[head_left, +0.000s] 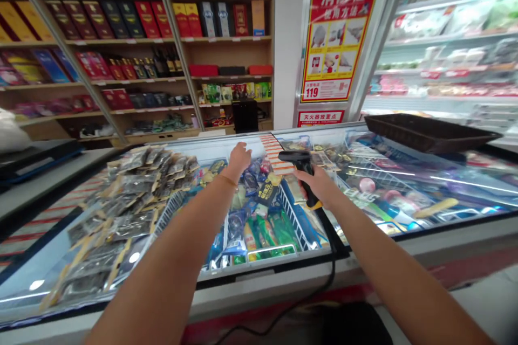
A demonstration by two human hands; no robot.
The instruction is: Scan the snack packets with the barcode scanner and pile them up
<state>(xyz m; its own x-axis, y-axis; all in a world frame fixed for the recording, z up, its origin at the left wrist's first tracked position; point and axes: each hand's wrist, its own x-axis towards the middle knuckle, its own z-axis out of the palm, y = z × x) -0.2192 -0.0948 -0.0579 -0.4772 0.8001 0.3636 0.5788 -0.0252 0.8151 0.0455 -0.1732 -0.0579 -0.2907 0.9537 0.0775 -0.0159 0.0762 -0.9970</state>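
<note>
Right fingers wrapped round barcode scanner [301,159], at 3 o'clock from left hand [240,158]. Left fingers loosely extended, seemingly empty, above bagged goods [265,230]. Apparent step: left-hand reach; next move calls for scanner clearance.

Fridge [408,40]: brightest, lit from within, washed pale
Wall shelves [226,54]: dimmer, softly blurred
Glass top [473,191]: white streaks and spots of glare
Scanner [301,160]: slightly soft
Outer edges: stretched, smeared
</note>
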